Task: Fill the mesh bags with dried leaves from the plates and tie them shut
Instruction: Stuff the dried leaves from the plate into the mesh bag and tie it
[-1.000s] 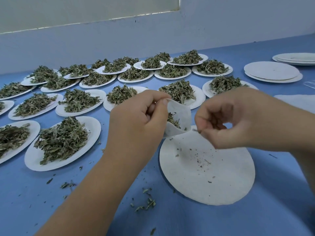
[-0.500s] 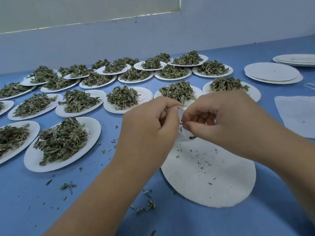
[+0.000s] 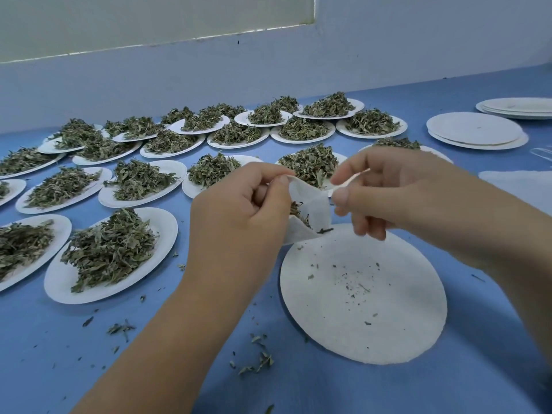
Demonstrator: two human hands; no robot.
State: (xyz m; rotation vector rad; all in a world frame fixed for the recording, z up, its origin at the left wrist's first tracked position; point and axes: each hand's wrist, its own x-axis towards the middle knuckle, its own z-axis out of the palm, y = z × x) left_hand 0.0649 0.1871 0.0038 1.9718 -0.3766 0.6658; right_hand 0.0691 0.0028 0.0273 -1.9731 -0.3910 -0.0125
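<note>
Step in hand, as judged: closing the mesh bag (image 3: 310, 204), held up over the far-left rim of the near plate (image 3: 388, 339). Left hand (image 3: 239, 213) is clamped on the bag's left lip, thumb against fingers; right hand (image 3: 388, 192) pinches the right lip or a white string there, cannot tell which. Keep the mouth upward and gather both lips evenly before tying, else leaves spill.

Containers: loaded plates (image 3: 56, 279) left and far, each heaped with dried leaves (image 3: 110, 249); bare plate stacks (image 3: 475, 130) far right; near plate, crumbs only; bag, some leaves inside.
</note>
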